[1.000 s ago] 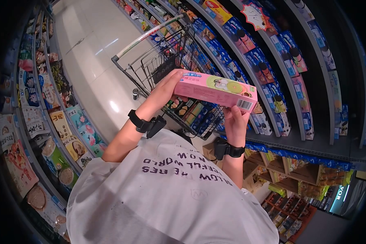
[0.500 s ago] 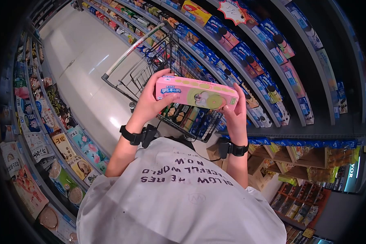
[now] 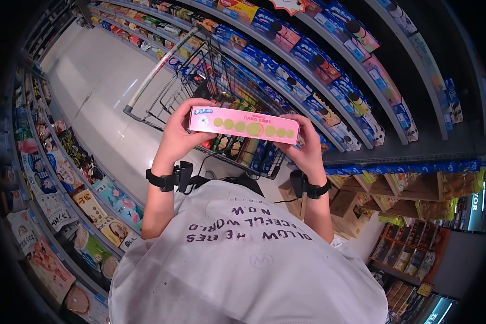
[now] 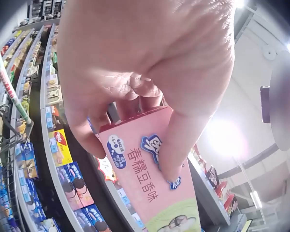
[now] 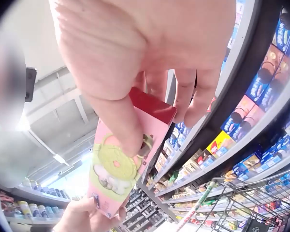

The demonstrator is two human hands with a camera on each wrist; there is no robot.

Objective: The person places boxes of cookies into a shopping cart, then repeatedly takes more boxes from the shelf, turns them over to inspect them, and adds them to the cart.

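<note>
Long flat pink cardboard box (image 3: 243,125) pinched endwise: left hand (image 3: 179,135) and right hand (image 3: 306,148) fingers curled round ends. Wire cart (image 3: 210,81) beyond fingers, glossy aisle floor (image 3: 97,86).

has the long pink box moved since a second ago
Yes. The long pink cardboard box, held at its ends by the left hand and right hand, has turned its narrow side up and levelled out over the wire shopping cart.

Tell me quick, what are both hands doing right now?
Left hand: grips one end of the pink box.
Right hand: grips the other end.
</note>
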